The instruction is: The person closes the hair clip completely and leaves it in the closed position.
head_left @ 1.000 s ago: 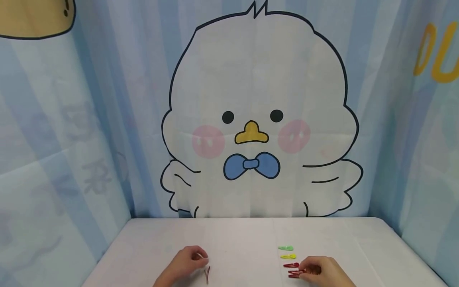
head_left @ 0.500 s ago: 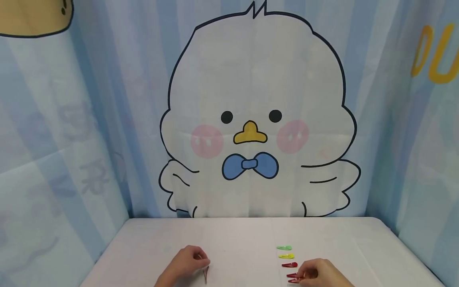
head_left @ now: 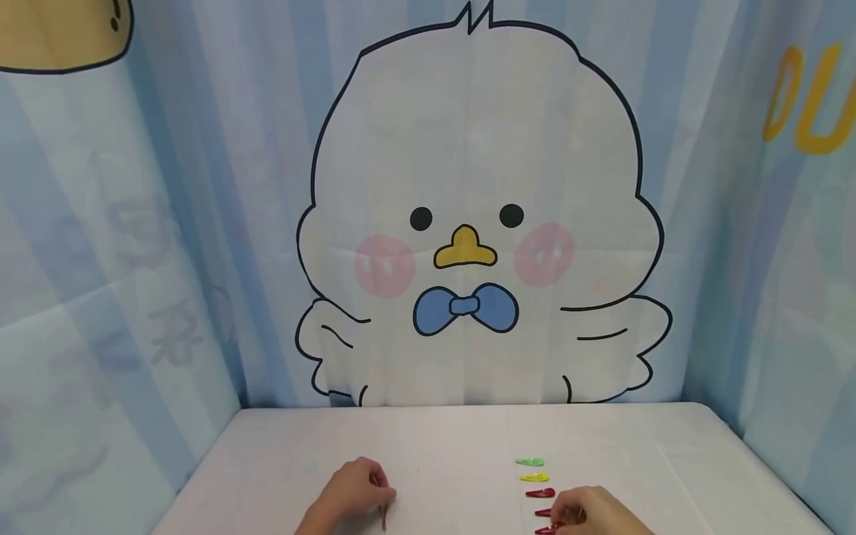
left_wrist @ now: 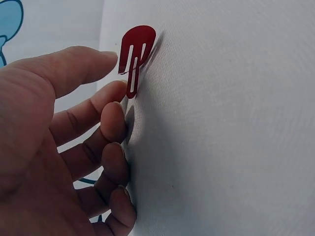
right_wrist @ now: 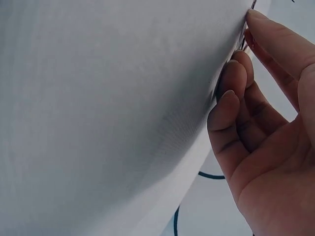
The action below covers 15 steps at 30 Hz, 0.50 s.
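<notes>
A red snap hair clip [left_wrist: 135, 37] stands on edge, sprung apart, on the white tabletop in the left wrist view. The thumb and index finger of my left hand [head_left: 351, 490] are right at its near edge and spread, the other fingers loosely bent. In the head view this clip [head_left: 384, 517] partly hides behind the fingertips. My right hand [head_left: 595, 513] pinches another red hair clip [head_left: 543, 530] low over the table; fingers cover most of it. Just above it lies a red clip [head_left: 543, 513], partly overlapped by that hand.
Above the right hand's clips, a red clip [head_left: 540, 493], a yellow clip [head_left: 535, 478] and a green clip [head_left: 530, 462] form a column on the white table [head_left: 461, 453]. A blue-striped curtain [head_left: 468, 134] with a cartoon chick hangs behind the table.
My left hand has shifted right, up to the red clip, which stays put. The right hand has moved toward the near edge, drawing its red clip away from the one above.
</notes>
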Tool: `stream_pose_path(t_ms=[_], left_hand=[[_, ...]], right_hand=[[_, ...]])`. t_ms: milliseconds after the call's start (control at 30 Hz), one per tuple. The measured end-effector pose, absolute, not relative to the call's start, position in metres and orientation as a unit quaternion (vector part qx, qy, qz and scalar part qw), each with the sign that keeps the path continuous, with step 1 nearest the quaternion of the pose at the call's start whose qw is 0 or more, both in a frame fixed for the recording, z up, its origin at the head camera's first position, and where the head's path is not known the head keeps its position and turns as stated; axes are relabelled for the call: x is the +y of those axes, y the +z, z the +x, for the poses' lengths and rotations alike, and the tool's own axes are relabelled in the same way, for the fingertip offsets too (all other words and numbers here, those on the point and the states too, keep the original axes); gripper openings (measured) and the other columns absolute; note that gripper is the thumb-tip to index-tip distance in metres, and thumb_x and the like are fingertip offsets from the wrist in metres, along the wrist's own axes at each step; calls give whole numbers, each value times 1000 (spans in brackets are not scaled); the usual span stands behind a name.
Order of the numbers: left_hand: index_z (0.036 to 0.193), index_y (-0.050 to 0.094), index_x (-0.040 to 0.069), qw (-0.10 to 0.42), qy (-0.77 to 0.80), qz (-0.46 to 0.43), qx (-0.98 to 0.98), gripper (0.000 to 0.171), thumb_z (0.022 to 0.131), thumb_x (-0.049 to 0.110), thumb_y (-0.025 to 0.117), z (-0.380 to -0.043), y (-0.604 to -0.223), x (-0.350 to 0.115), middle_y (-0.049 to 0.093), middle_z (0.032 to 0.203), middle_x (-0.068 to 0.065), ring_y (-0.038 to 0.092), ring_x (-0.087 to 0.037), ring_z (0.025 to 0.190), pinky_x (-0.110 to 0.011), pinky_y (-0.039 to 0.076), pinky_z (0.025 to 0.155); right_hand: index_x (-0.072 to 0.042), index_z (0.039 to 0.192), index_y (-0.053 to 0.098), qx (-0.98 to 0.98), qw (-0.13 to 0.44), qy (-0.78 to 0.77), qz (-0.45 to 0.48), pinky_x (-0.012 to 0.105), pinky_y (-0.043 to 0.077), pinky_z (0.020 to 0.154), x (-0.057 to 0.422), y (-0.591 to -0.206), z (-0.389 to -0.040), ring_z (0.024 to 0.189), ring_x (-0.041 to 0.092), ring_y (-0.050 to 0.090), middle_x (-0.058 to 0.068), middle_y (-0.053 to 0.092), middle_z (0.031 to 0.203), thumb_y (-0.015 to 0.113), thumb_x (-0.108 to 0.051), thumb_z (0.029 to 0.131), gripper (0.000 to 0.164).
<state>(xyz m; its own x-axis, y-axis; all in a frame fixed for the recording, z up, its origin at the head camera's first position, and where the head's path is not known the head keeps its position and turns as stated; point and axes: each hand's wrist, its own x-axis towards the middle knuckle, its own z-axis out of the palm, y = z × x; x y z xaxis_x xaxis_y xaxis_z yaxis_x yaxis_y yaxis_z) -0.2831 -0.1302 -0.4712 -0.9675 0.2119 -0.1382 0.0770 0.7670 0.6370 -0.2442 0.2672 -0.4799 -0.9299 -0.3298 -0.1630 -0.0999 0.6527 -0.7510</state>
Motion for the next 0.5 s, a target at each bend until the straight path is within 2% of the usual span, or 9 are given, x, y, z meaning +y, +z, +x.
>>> stream_pose_path(t_ms=[267, 500], left_hand=[[78, 66, 10, 114, 334, 68, 933, 9, 86, 12, 71, -286, -471, -129, 59, 71, 0, 52, -16, 67, -33, 43, 64], [82, 67, 9, 129, 371, 77, 916, 9, 88, 14, 72, -285, -470, -137, 59, 75, -1, 52, -17, 70, -35, 44, 67]], right_hand=[[-8, 88, 71, 896, 144, -404, -114, 27, 45, 63, 269, -478, -243, 70, 18, 52, -1, 57, 73, 76, -10, 89, 5], [-8, 91, 72, 896, 152, -408, -90, 28, 48, 67, 268, -477, -242, 71, 17, 53, 0, 58, 76, 75, -12, 90, 5]])
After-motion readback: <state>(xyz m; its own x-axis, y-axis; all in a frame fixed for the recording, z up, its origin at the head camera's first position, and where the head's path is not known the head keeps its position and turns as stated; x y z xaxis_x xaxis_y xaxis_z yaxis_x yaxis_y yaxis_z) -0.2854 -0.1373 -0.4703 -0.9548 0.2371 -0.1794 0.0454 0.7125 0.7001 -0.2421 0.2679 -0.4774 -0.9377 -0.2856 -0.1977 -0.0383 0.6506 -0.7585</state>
